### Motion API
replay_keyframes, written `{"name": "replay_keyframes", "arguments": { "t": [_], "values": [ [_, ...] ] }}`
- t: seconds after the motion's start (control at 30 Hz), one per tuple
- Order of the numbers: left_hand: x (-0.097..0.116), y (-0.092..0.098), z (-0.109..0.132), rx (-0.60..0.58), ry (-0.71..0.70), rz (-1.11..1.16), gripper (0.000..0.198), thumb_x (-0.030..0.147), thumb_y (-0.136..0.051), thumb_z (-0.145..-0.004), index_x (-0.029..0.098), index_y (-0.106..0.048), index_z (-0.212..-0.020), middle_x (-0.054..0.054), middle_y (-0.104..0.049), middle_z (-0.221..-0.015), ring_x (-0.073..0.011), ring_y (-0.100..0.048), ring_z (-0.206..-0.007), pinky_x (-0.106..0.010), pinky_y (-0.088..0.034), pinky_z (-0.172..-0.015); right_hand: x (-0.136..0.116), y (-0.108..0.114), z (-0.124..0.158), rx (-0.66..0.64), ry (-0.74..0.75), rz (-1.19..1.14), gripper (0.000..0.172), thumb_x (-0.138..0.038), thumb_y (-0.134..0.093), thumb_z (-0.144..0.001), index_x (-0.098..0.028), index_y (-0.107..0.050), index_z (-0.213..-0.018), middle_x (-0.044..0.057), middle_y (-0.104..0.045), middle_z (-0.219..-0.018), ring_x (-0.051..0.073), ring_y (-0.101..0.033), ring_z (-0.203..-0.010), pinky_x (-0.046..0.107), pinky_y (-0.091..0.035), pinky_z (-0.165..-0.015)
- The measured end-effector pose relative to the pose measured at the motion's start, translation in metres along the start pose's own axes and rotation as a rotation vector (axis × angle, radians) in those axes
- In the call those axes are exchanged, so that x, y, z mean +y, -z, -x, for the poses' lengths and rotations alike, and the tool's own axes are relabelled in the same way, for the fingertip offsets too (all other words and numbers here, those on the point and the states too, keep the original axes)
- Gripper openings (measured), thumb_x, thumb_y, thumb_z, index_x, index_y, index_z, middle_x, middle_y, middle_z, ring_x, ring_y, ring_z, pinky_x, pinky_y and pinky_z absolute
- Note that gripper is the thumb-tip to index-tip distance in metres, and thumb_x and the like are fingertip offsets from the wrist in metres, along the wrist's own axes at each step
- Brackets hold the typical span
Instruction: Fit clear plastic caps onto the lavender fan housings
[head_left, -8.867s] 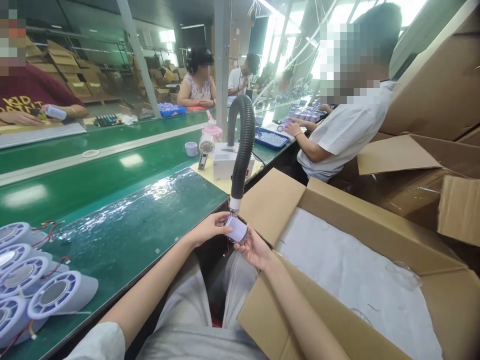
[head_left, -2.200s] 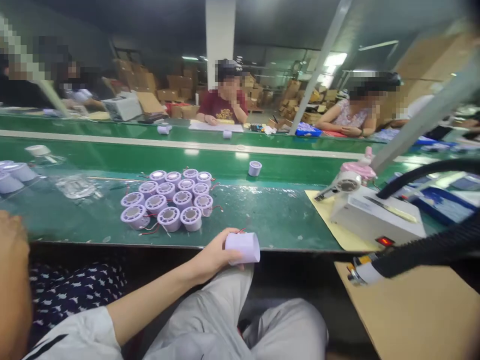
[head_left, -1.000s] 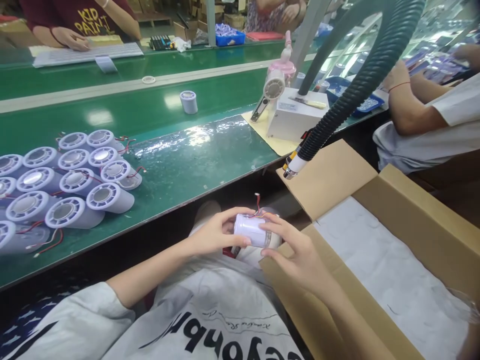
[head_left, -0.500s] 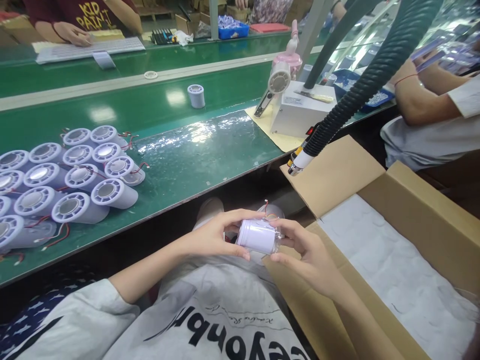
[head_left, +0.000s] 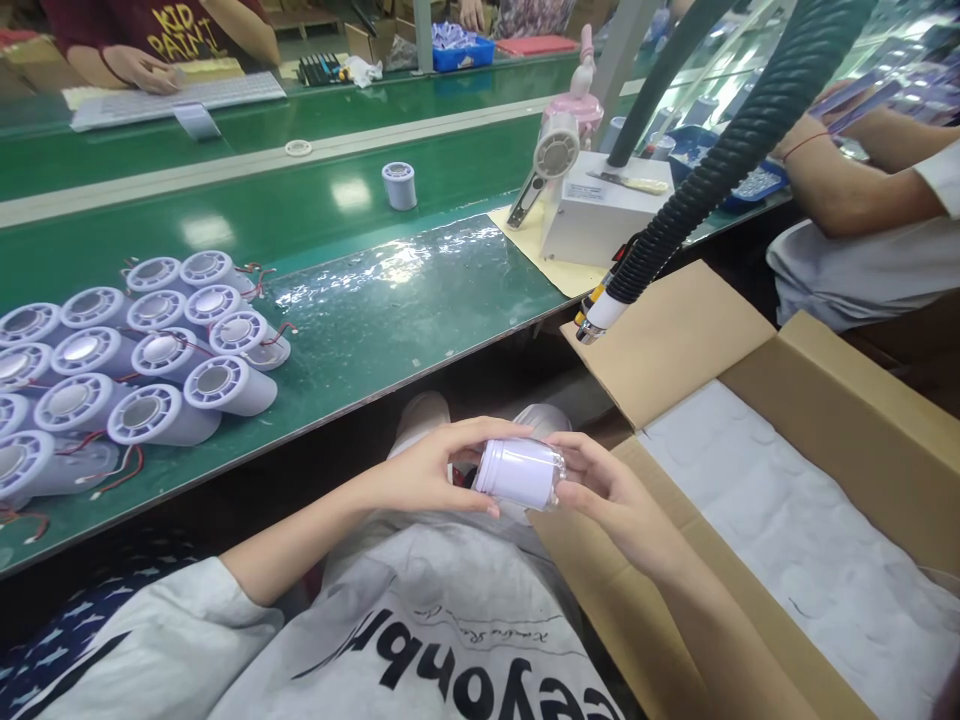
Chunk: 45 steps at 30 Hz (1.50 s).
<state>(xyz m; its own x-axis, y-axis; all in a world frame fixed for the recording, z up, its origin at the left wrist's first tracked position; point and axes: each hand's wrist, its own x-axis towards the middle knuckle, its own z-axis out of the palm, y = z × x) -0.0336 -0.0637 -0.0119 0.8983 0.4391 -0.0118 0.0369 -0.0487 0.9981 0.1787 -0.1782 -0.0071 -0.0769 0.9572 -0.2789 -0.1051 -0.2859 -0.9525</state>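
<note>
Above my lap I hold a pale lavender cylindrical housing point(head_left: 519, 472) on its side between both hands. My left hand point(head_left: 442, 470) grips its left end, thumb below and fingers over the top. At the clear right end, my right hand point(head_left: 611, 495) closes its thumb and fingertips on the rim. What is inside this housing is hidden. On the green bench to the left, several similar housings point(head_left: 154, 412) stand in close rows, with round metallic centres and thin red wires.
An open cardboard box point(head_left: 847, 400) with white padding point(head_left: 787, 540) is on my right. A ribbed black hose point(head_left: 720, 170) hangs over its flap. One housing point(head_left: 399, 187) stands on the green conveyor point(head_left: 300, 210). A grey-white machine box point(head_left: 600, 215) sits on the bench. Co-workers sit opposite and at right.
My right fingers have shifted in around the clear end of the housing. The wire that stuck up above it no longer shows. The lone housing on the conveyor has moved slightly right.
</note>
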Motion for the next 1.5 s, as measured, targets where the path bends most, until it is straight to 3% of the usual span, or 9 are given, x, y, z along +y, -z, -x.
{"name": "replay_keyframes", "arguments": {
  "t": [0.5, 0.67, 0.83, 0.93, 1.0, 1.1, 1.17, 1.37, 1.5],
  "values": [
    [-0.004, -0.005, 0.000, -0.027, -0.046, 0.111, 0.073, 0.019, -0.082, -0.070, 0.028, -0.054, -0.137, -0.011, -0.055, -0.138, -0.0276, -0.055, -0.127, -0.040, -0.048, -0.103, 0.006, -0.010, -0.006, -0.071, -0.266, -0.306, 0.062, -0.074, -0.062, -0.079, -0.013, -0.061, -0.084, 0.005, -0.067, -0.063, 0.011, -0.062, -0.047, 0.014, -0.050, -0.042],
    [-0.007, -0.007, -0.001, -0.012, -0.116, 0.107, 0.072, 0.018, -0.083, -0.069, 0.031, -0.056, -0.134, -0.010, -0.052, -0.142, -0.0277, -0.051, -0.131, -0.039, -0.047, -0.106, 0.010, -0.008, -0.007, -0.147, -0.434, -0.430, 0.067, -0.068, -0.037, -0.096, -0.010, -0.067, -0.081, 0.007, -0.066, -0.059, 0.010, -0.062, -0.043, 0.011, -0.047, -0.037],
    [-0.003, -0.013, 0.003, 0.045, -0.014, 0.117, 0.064, 0.021, -0.082, -0.071, 0.028, -0.058, -0.129, -0.009, -0.055, -0.133, -0.0252, -0.056, -0.123, -0.035, -0.051, -0.098, 0.013, -0.009, -0.007, -0.198, -0.535, -0.458, 0.077, -0.064, -0.012, -0.101, -0.012, -0.064, -0.080, 0.004, -0.060, -0.053, 0.006, -0.053, -0.034, 0.009, -0.037, -0.030],
    [0.002, -0.016, 0.006, 0.064, 0.061, 0.192, 0.061, 0.021, -0.081, -0.072, 0.026, -0.057, -0.128, -0.008, -0.058, -0.126, -0.0223, -0.061, -0.114, -0.032, -0.053, -0.093, 0.018, -0.011, -0.003, -0.152, -0.327, -0.263, 0.077, -0.078, -0.022, -0.092, -0.013, -0.063, -0.094, 0.007, -0.064, -0.064, 0.012, -0.060, -0.045, 0.015, -0.047, -0.038],
    [0.005, -0.017, 0.007, 0.075, 0.109, 0.285, 0.061, 0.021, -0.080, -0.073, 0.026, -0.056, -0.129, -0.007, -0.061, -0.122, -0.0204, -0.063, -0.107, -0.031, -0.054, -0.090, 0.020, -0.010, 0.000, -0.020, -0.007, -0.001, 0.073, -0.079, -0.041, -0.087, -0.016, -0.056, -0.121, 0.013, -0.070, -0.100, 0.022, -0.071, -0.078, 0.028, -0.061, -0.062],
    [0.005, -0.016, 0.009, 0.073, 0.178, 0.402, 0.061, 0.025, -0.078, -0.076, 0.027, -0.053, -0.132, -0.006, -0.064, -0.117, -0.0192, -0.066, -0.100, -0.030, -0.055, -0.083, 0.023, -0.005, 0.004, 0.098, 0.552, 0.493, 0.059, -0.046, -0.067, -0.092, -0.032, -0.041, -0.143, 0.010, -0.043, -0.149, 0.031, -0.048, -0.132, 0.048, -0.049, -0.104],
    [0.005, -0.015, 0.009, 0.055, 0.222, 0.409, 0.063, 0.030, -0.076, -0.079, 0.029, -0.049, -0.136, -0.006, -0.066, -0.113, -0.0184, -0.067, -0.094, -0.030, -0.056, -0.078, 0.024, -0.002, 0.006, 0.068, 0.733, 0.671, 0.051, -0.023, -0.065, -0.094, -0.036, -0.047, -0.140, 0.006, -0.042, -0.151, 0.029, -0.043, -0.136, 0.050, -0.043, -0.109],
    [0.009, -0.008, 0.008, -0.013, 0.133, 0.270, 0.078, 0.019, -0.081, -0.072, 0.029, -0.048, -0.141, -0.009, -0.052, -0.143, -0.0250, -0.060, -0.119, -0.037, -0.050, -0.100, 0.020, -0.003, 0.009, -0.011, 0.315, 0.182, 0.051, -0.041, -0.070, -0.091, -0.031, -0.052, -0.138, 0.008, -0.063, -0.130, 0.026, -0.067, -0.107, 0.037, -0.060, -0.085],
    [0.005, -0.011, 0.010, -0.054, 0.214, 0.357, 0.077, 0.019, -0.077, -0.077, 0.031, -0.043, -0.146, -0.009, -0.054, -0.143, -0.0252, -0.059, -0.122, -0.038, -0.048, -0.102, 0.014, -0.007, 0.011, 0.021, 0.247, 0.127, 0.047, -0.035, -0.079, -0.083, -0.031, -0.064, -0.127, 0.002, -0.072, -0.109, 0.020, -0.070, -0.087, 0.030, -0.059, -0.078]
  ]
}}
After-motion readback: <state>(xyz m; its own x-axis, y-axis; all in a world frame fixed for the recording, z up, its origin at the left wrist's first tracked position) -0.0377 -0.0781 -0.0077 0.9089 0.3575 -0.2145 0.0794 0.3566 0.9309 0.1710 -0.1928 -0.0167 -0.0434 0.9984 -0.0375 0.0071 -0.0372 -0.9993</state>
